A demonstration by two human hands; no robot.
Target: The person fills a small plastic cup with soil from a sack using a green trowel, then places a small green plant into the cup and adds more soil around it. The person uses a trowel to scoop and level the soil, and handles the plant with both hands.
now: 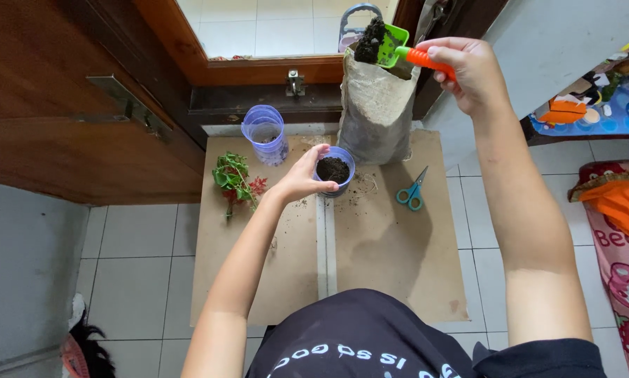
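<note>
The right hand point(468, 73), fingers closed round an orange-handled green trowel point(388, 49) heaped with soil, sits at upper centre — the soil-filled blue cup point(334, 170), gripped at its rim by the left hand point(302, 176), lies below and left, at frame centre.

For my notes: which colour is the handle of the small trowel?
Orange, with a green blade; the trowel shows clearly in the head view.

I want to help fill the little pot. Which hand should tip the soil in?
The right hand, probably: it holds the green scoop heaped with soil above the sack. The left hand steadies the small pot.
</note>
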